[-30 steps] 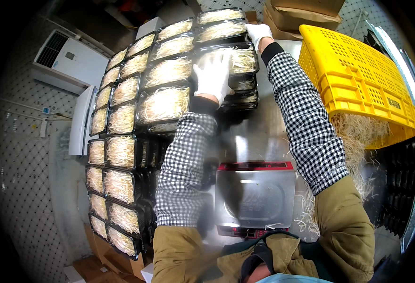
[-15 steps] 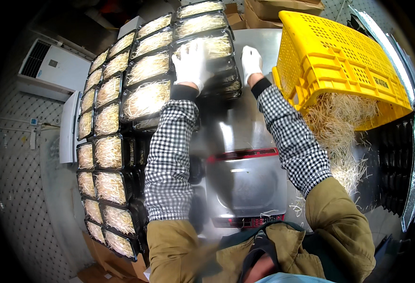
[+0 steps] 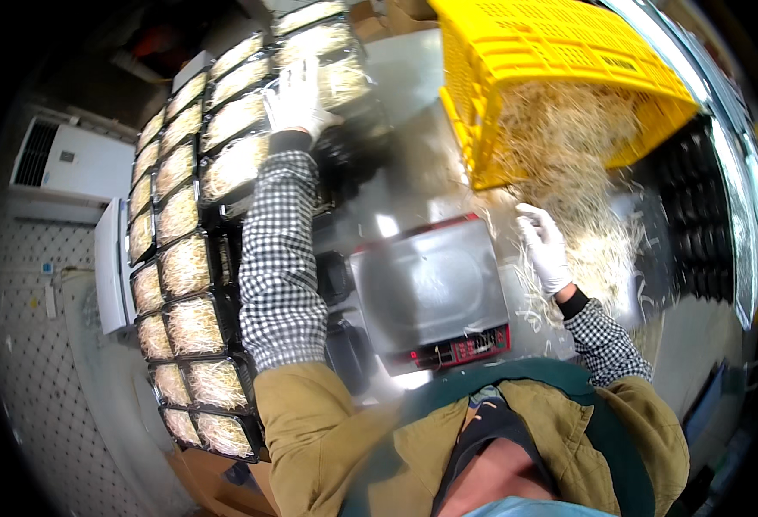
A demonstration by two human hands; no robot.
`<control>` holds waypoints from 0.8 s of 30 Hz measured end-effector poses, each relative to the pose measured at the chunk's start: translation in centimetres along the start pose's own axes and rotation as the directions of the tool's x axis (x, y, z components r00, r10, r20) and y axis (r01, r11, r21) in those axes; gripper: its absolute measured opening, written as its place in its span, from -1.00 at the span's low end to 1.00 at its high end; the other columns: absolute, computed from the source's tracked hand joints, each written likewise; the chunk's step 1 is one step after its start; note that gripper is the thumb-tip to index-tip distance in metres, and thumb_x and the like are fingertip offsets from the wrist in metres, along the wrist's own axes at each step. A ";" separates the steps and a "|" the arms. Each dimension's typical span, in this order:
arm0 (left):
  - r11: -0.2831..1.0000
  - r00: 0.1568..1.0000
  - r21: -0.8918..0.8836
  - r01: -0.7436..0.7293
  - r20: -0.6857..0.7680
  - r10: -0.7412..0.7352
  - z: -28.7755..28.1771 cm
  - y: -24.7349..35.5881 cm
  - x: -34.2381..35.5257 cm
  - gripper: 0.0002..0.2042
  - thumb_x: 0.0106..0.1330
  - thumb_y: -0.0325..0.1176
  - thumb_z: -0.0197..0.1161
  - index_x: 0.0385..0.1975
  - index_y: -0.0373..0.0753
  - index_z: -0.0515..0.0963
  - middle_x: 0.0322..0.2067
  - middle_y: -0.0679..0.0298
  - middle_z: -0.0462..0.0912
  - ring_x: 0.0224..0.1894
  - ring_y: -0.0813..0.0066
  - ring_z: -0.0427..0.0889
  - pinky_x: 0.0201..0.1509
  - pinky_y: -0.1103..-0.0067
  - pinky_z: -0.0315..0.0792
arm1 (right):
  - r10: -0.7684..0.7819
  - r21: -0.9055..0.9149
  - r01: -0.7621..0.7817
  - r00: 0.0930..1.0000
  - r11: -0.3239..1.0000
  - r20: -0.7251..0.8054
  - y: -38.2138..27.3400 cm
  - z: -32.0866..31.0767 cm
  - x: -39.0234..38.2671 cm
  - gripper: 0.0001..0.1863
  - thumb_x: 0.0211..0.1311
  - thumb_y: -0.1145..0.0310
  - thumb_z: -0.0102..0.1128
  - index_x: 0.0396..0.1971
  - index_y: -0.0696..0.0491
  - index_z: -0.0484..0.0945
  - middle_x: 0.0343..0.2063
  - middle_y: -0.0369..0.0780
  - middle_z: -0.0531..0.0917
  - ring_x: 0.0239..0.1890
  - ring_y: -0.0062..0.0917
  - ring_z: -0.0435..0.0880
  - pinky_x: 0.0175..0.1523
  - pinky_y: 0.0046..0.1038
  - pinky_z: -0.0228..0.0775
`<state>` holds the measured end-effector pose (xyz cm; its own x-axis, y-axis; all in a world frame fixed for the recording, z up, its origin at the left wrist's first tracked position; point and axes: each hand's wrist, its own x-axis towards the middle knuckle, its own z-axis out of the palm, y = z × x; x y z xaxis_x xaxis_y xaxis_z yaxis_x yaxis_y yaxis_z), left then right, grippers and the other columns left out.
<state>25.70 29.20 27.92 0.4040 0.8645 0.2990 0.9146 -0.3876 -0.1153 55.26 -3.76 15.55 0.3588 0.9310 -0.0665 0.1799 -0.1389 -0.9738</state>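
Observation:
My left hand (image 3: 299,103), in a white glove, reaches far forward with its fingers stretched out over the stacked black trays of bean sprouts. It lies against the near edge of a filled tray (image 3: 341,79) at the stack's right end; the exact contact is blurred. My right hand (image 3: 544,248), also gloved, hovers at the left edge of a loose heap of bean sprouts (image 3: 598,233). Its fingers are slightly bent and apart, with nothing seen in them. Between my arms a flat-topped scale (image 3: 430,280) with a red frame sits on the metal table.
A yellow perforated crate (image 3: 568,47) lies tipped on its side, sprouts spilling from its mouth. Stacked black trays (image 3: 696,215) stand at the right. Rows of filled trays (image 3: 193,323) line the left. Black trays (image 3: 344,353) lie beside the scale. A white box-shaped appliance (image 3: 81,159) stands farther left.
My right hand has drawn back from the far table to the sprout heap, its fingers now apart. My left hand stays over the far trays. The whole view has shifted.

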 end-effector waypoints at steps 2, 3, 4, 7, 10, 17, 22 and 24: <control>1.000 0.999 0.025 0.001 0.047 -0.002 0.5 0.1 -0.4 0.11 -0.24 -0.06 0.63 0.40 -0.04 0.08 0.38 0.26 0.19 0.41 0.18 0.14 0.37 0.04 0.12 | -0.034 -0.061 0.027 0.994 0.998 -0.107 1.5 -4.0 -2.7 -0.70 0.39 0.37 0.12 0.08 0.07 0.51 -0.13 -0.31 0.63 -0.23 -0.70 0.55 -0.07 -0.60 0.43; 1.000 0.998 -0.014 0.010 0.067 -0.009 1.0 -0.4 -0.1 0.10 -0.21 -0.08 0.63 0.40 -0.04 0.07 0.38 0.26 0.19 0.41 0.16 0.14 0.37 0.04 0.13 | -0.002 -0.041 -0.004 0.990 0.999 -0.144 2.0 -5.5 -3.9 -0.70 0.40 0.39 0.11 0.08 0.08 0.51 -0.11 -0.30 0.64 -0.22 -0.70 0.56 -0.06 -0.60 0.43; 0.999 0.999 -0.049 0.007 0.052 -0.004 1.7 -0.8 0.1 0.09 -0.21 -0.11 0.64 0.39 -0.05 0.07 0.38 0.26 0.18 0.43 0.15 0.13 0.37 0.04 0.14 | 0.016 -0.037 -0.024 0.982 0.999 -0.188 2.2 -6.9 -5.5 -0.70 0.40 0.39 0.10 0.08 0.09 0.51 -0.10 -0.30 0.64 -0.20 -0.69 0.57 -0.05 -0.60 0.44; 0.999 0.989 -0.026 0.040 0.144 -0.036 1.0 -0.3 1.3 0.09 -0.21 -0.14 0.65 0.39 -0.03 0.08 0.39 0.27 0.16 0.43 0.13 0.12 0.38 0.05 0.13 | 0.107 -0.024 -0.118 0.955 0.993 -0.278 2.8 -9.6 -8.2 -0.71 0.41 0.41 0.09 0.08 0.09 0.51 -0.11 -0.30 0.64 -0.20 -0.71 0.57 -0.09 -0.64 0.43; 0.998 0.985 -0.051 0.030 0.174 -0.020 0.9 -0.1 1.9 0.09 -0.21 -0.18 0.65 0.39 -0.02 0.08 0.40 0.28 0.15 0.43 0.16 0.14 0.40 0.05 0.11 | 0.080 0.012 -0.080 0.970 0.997 -0.229 3.0 -8.9 -8.3 -0.71 0.41 0.42 0.09 0.08 0.09 0.52 -0.11 -0.31 0.64 -0.19 -0.72 0.58 -0.10 -0.65 0.44; 0.998 0.968 -0.063 0.017 0.250 -0.001 1.4 -1.2 2.9 0.09 -0.20 -0.22 0.65 0.39 -0.04 0.07 0.41 0.26 0.13 0.43 0.14 0.14 0.40 -0.05 0.10 | -0.114 0.141 0.084 0.970 0.986 0.214 -0.6 4.3 2.7 -0.73 0.43 0.43 0.03 0.04 0.16 0.52 -0.12 -0.24 0.67 -0.09 -0.63 0.63 0.01 -0.58 0.47; 0.998 0.958 -0.067 -0.008 0.284 0.027 1.6 -0.9 3.4 0.12 -0.20 -0.20 0.64 0.42 -0.05 0.02 0.43 0.25 0.09 0.46 0.11 0.07 0.40 -0.09 0.07 | -0.034 0.008 0.033 0.983 0.999 0.178 7.9 18.5 21.2 -0.64 0.40 0.24 0.01 0.03 0.16 0.51 -0.06 0.00 0.65 -0.01 -0.21 0.64 0.09 -0.33 0.45; 0.997 0.949 -0.062 0.039 0.315 -0.017 2.2 -2.7 1.8 0.14 -0.21 -0.21 0.64 0.42 -0.06 0.01 0.43 0.25 0.10 0.46 0.14 0.07 0.40 -0.09 0.06 | 0.101 -0.142 -0.087 0.990 0.986 0.096 8.5 24.6 24.9 -0.59 0.34 0.10 -0.03 -0.04 0.09 0.56 -0.03 0.01 0.63 0.08 -0.05 0.55 0.15 -0.23 0.39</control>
<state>24.00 32.48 26.66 0.3727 0.9279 -0.0122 0.9268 -0.3728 -0.0450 43.24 26.52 0.26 0.2858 0.9402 -0.1855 0.2758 -0.2661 -0.9236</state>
